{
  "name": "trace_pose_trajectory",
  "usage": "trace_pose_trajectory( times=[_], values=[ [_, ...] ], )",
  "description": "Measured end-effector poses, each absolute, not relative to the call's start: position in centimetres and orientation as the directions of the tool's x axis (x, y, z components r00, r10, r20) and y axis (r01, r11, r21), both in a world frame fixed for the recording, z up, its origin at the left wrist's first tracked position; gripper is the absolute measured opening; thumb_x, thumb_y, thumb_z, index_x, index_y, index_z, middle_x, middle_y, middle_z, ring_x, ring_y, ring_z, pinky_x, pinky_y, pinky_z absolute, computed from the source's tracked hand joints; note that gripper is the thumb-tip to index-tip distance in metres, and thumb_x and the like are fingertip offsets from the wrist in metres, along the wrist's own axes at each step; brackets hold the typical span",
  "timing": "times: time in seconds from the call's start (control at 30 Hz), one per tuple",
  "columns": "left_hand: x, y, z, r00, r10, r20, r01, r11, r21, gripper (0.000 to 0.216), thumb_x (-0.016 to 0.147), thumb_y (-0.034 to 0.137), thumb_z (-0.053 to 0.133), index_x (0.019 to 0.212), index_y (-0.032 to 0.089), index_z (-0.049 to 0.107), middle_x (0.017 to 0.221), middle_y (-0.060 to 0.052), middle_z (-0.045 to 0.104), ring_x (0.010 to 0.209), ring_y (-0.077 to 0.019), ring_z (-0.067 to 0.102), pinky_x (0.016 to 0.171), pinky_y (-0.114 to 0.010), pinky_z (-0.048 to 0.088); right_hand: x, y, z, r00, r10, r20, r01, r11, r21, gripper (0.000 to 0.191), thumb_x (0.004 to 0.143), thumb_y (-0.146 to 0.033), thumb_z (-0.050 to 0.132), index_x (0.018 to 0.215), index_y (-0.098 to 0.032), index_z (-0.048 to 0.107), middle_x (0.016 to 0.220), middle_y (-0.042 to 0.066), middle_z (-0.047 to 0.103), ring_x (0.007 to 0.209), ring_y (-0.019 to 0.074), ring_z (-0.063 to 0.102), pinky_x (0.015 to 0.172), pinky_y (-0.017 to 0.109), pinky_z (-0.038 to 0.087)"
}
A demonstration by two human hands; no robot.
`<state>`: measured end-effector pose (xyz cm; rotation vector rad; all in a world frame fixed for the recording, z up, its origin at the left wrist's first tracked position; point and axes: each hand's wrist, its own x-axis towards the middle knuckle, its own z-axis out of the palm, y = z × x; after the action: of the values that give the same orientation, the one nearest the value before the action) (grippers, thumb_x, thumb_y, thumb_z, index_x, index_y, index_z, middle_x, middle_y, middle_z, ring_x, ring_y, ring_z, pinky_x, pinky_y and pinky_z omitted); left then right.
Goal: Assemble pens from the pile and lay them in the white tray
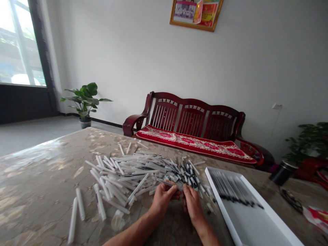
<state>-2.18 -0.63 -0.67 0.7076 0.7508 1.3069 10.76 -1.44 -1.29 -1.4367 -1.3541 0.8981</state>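
Observation:
My left hand (164, 195) is closed, with a slim pen (164, 182) pinched between thumb and fingers. Close beside it, my right hand (191, 201) is closed too, its thumb and fingertips pressed together near the pen's end; what it grips is hidden. Just beyond both hands lies a heap of white pen barrels (112, 186). Along the heap's right side are small clear and black pen caps (189, 172). A shallow white tray (225, 218) to the right holds a row of pens (233, 188) with black ends.
Several loose barrels (73, 220) lie at the left on the patterned table (38, 191). Past the tray are a black pot (283, 172), a dark looped object (290, 200) and a red-and-white packet (317, 217). A wooden bench (192, 118) stands behind the table.

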Motion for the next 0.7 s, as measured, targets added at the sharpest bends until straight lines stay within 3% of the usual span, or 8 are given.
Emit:
trace_pose_trajectory(
  times=[0.1,0.2,0.3,0.4,0.47,0.57,0.63,0.7],
  values=[
    [-2.3,-0.6,-0.5,0.18,0.983,-0.046,-0.557,0.141,0.818,0.044,0.048,0.043,0.091,0.07,0.014,0.066,0.061,-0.003,0.07,0.056,-0.0146,0.064,0.057,-0.024,0.052,11.0,-1.9,-0.4,0.122,0.991,0.049,0.216,0.022,-0.976,0.053,0.084,-0.073,0.036,0.058,-0.028,0.042,0.041,-0.005,0.04,0.034,0.0144,0.035,0.035,0.028,0.029],
    [-2.8,-0.3,-0.2,0.299,0.945,-0.129,-0.532,0.278,0.8,0.041,0.053,0.041,0.089,0.076,0.013,0.069,0.069,-0.005,0.073,0.055,-0.0121,0.064,0.052,-0.02,0.048,11.9,-2.2,0.4,0.127,0.988,0.092,0.164,0.071,-0.984,0.054,0.084,-0.071,0.041,0.054,-0.026,0.042,0.04,-0.006,0.037,0.034,0.0128,0.033,0.036,0.027,0.028],
    [-3.7,-0.1,0.2,0.45,0.848,-0.28,-0.455,0.487,0.746,0.044,0.071,0.055,0.073,0.069,0.012,0.07,0.058,-0.004,0.068,0.04,-0.006,0.051,0.035,-0.014,0.028,13.0,-2.2,0.5,0.095,0.984,0.148,0.199,0.127,-0.972,0.053,0.084,-0.068,0.046,0.053,-0.025,0.043,0.041,-0.005,0.038,0.035,0.0119,0.034,0.036,0.026,0.028],
    [-4.4,-0.4,0.4,0.669,0.672,-0.318,-0.296,0.633,0.715,0.055,0.077,0.064,0.063,0.067,0.01,0.072,0.046,-0.001,0.057,0.03,-0.0026,0.034,0.032,-0.016,0.011,13.6,-1.9,0.0,0.07,0.977,0.2,0.268,0.175,-0.948,0.051,0.083,-0.066,0.049,0.053,-0.025,0.044,0.043,-0.005,0.042,0.037,0.0123,0.037,0.037,0.026,0.03],
    [-4.6,-0.8,0.2,0.739,0.614,-0.278,-0.231,0.619,0.751,0.05,0.072,0.059,0.071,0.068,0.009,0.072,0.045,-0.001,0.057,0.029,-0.0026,0.034,0.031,-0.017,0.012,13.7,-1.6,-0.5,0.051,0.978,0.2,0.303,0.176,-0.937,0.049,0.085,-0.065,0.046,0.057,-0.024,0.049,0.045,-0.004,0.046,0.038,0.0132,0.041,0.037,0.026,0.034],
    [-4.3,-1.2,-0.4,0.722,0.66,-0.209,-0.272,0.548,0.791,0.041,0.065,0.05,0.081,0.068,0.01,0.072,0.051,-0.003,0.063,0.033,-0.0045,0.045,0.032,-0.017,0.023,14.4,-1.1,-0.8,0.078,0.963,0.258,0.424,0.202,-0.883,0.042,0.09,-0.057,0.042,0.074,-0.024,0.062,0.058,0.0,0.062,0.05,0.0177,0.057,0.046,0.028,0.044],
    [-4.0,-1.2,-0.6,0.661,0.726,-0.187,-0.354,0.522,0.776,0.037,0.066,0.046,0.082,0.071,0.011,0.071,0.058,-0.004,0.068,0.038,-0.0051,0.05,0.036,-0.016,0.031,15.5,-0.8,-0.9,0.132,0.917,0.378,0.596,0.231,-0.769,0.032,0.089,-0.044,0.045,0.087,-0.024,0.069,0.079,0.004,0.072,0.071,0.0215,0.066,0.063,0.031,0.052],
    [-3.7,-0.9,-0.6,0.578,0.797,-0.177,-0.444,0.488,0.751,0.032,0.067,0.041,0.083,0.074,0.012,0.071,0.065,-0.004,0.07,0.043,-0.0055,0.055,0.041,-0.015,0.038,16.8,-0.7,-1.0,0.134,0.865,0.484,0.765,0.22,-0.606,0.028,0.086,-0.028,0.045,0.096,-0.024,0.072,0.097,0.006,0.074,0.091,0.0235,0.067,0.08,0.034,0.051]
  ],
)
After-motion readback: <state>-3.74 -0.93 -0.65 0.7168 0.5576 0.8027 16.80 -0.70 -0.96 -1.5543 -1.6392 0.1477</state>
